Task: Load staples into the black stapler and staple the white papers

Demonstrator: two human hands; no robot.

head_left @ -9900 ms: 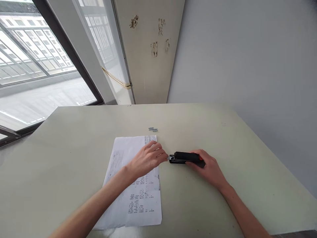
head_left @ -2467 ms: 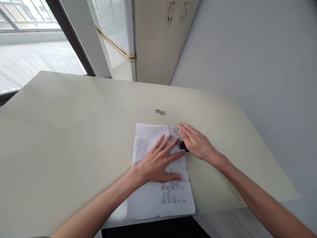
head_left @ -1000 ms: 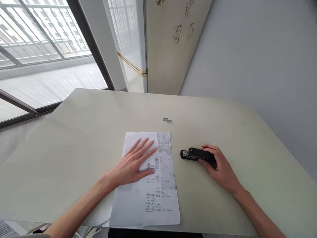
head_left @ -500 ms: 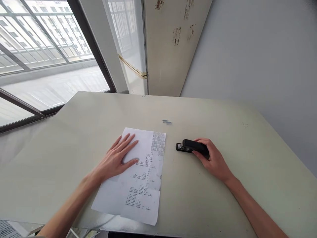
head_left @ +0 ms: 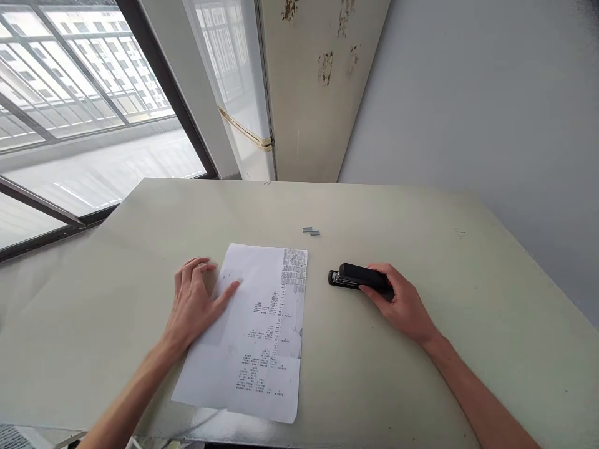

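A sheet of white paper (head_left: pixel 255 268), perhaps more than one layer, lies on the table in front of me. Printed text covers its right part, and dense rows of short staple-like marks fill the top right corner. At the left edge of the paper is my left hand (head_left: pixel 194 305): the thumb reaches over the sheet, while the bent fingers stand apart from it along the edge. My right hand (head_left: pixel 405 305) grips a black stapler (head_left: pixel 360 274) by its rear end, right of the paper. The stapler's front points left and rests on or just above the tabletop.
Two small strips of staples (head_left: pixel 311 231) lie beyond the paper on the pale table (head_left: pixel 397 386). Behind the table stand a door-like panel (head_left: pixel 313 125) with stains and a grey wall (head_left: pixel 468 93). A window (head_left: pixel 93 81) is at the left.
My left hand has slid left from lying flat on the paper to its left edge, and its fingers have bent. My right hand keeps its hold on the stapler. The view has shifted slightly.
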